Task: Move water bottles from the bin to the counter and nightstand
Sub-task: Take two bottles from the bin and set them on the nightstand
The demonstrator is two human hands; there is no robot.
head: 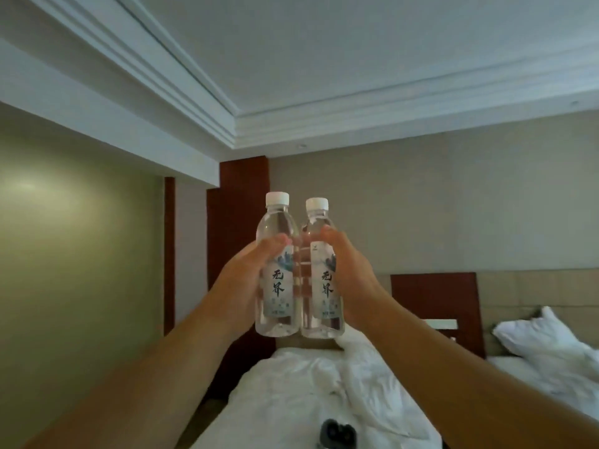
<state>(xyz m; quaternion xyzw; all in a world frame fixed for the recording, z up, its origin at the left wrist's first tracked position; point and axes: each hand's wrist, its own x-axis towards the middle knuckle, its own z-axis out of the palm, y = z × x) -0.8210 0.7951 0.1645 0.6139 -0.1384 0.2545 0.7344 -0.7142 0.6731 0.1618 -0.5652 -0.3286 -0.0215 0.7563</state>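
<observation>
Both bare forearms rise from the bottom corners, cut off by the frame edges, and meet mid-scene. Left hand (pixel 243 280) has its grip curled around the left bottle (pixel 277 270), thumb across the front just above the label; the fingers behind the plastic cannot be seen. Right hand (pixel 351 277) likewise has its grip clamped on the right bottle (pixel 321 273), its fingers hidden too. The two clear, white-capped bottles are held upright, side by side and touching, raised above the near bed (pixel 311 393) against the far wall. A small dark object (pixel 337 432) lies on the rumpled white bedding at the bottom edge, partly cropped and too blurred to identify. To the far right, a second bed with a pillow (pixel 541 332) runs off the frame.
</observation>
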